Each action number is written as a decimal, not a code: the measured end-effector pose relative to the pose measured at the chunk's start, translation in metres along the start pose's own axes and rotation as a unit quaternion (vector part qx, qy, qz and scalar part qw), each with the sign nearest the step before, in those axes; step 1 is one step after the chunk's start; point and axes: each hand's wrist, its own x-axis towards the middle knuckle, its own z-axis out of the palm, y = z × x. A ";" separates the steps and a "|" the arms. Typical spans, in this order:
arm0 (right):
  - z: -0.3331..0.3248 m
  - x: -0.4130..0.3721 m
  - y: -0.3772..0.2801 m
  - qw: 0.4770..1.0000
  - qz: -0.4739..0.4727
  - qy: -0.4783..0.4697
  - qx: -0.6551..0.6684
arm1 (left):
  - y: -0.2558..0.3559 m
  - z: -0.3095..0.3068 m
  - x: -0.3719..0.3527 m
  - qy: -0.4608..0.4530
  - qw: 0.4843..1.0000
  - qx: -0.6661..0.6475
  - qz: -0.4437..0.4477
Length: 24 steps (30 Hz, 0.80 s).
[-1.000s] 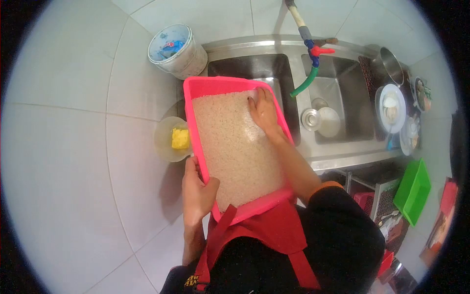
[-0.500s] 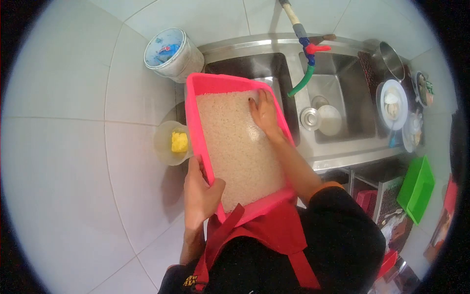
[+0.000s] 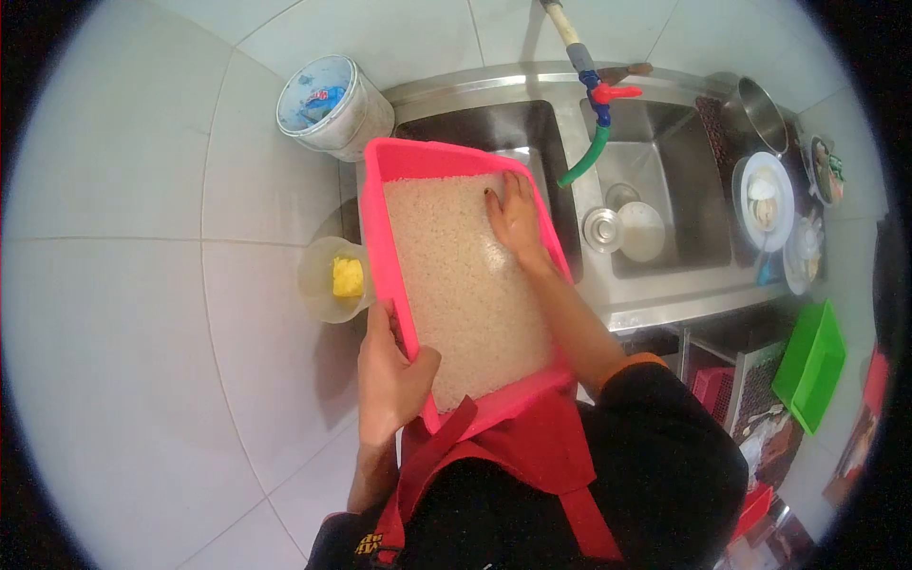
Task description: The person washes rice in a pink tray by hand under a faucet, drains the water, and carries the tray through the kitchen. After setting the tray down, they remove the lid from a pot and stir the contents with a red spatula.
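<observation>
A pink plastic basin [image 3: 383, 237], rectangular and deep, is tilted against my red apron [image 3: 537, 432], its far end over the left sink bowl. Pale wet rice grains [image 3: 451, 285] cover its bottom in an even layer. My left hand [image 3: 394, 375] is closed around the basin's left rim, thumb on top and fingers partly hidden beneath. Inside, near the far right corner, my right hand [image 3: 516, 223] lies on the rice with its fingers stretched out and its thumb apart. My right forearm crosses the basin's right side.
A steel double sink [image 3: 655, 313] stands ahead, with a green hose [image 3: 586, 157] over it. In its right bowl sits a round pale item [image 3: 642, 233]. A white bucket [image 3: 347, 114] and a tub with something yellow [image 3: 348, 276] are left; plates [image 3: 763, 195] and a green basket [image 3: 810, 366] right.
Both hands and the basin have kept nearly the same places. Only a slight shift of the camera view shows.
</observation>
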 end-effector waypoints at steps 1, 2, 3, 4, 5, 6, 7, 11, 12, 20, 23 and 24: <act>0.000 0.000 0.001 1.000 -0.004 0.004 -0.001 | 0.000 0.000 0.000 0.001 1.000 -0.005 0.002; 0.000 0.000 0.000 1.000 -0.008 0.009 -0.001 | -0.001 0.001 0.001 0.001 1.000 -0.010 0.004; -0.002 -0.001 -0.001 1.000 -0.007 0.008 -0.001 | 0.000 0.001 0.000 0.001 1.000 -0.010 0.004; -0.003 0.000 -0.001 1.000 -0.014 0.008 0.004 | 0.001 0.001 0.001 0.000 1.000 -0.010 0.011; -0.004 0.000 -0.001 1.000 -0.020 0.007 0.010 | 0.002 0.001 0.001 -0.001 1.000 -0.011 0.017; -0.003 0.000 -0.001 1.000 -0.020 0.006 0.009 | 0.001 0.001 0.001 -0.001 1.000 -0.011 0.017; -0.003 0.000 -0.001 1.000 -0.019 0.011 0.000 | -0.001 0.002 0.002 0.000 1.000 -0.019 0.021; -0.001 0.000 -0.001 1.000 -0.006 0.013 -0.008 | 0.001 0.001 0.004 -0.005 0.999 -0.023 0.023; -0.001 0.000 -0.001 1.000 -0.006 0.013 -0.008 | 0.001 0.001 0.004 -0.005 0.999 -0.022 0.023; -0.003 0.002 -0.003 1.000 -0.003 0.017 -0.004 | 0.005 0.002 0.005 -0.006 1.000 0.004 0.005; -0.003 0.003 -0.002 1.000 -0.012 0.024 -0.012 | 0.003 0.002 0.006 -0.003 1.000 -0.002 0.022; -0.004 0.003 -0.003 1.000 -0.011 0.025 -0.013 | 0.006 0.001 0.006 -0.004 1.000 -0.002 0.022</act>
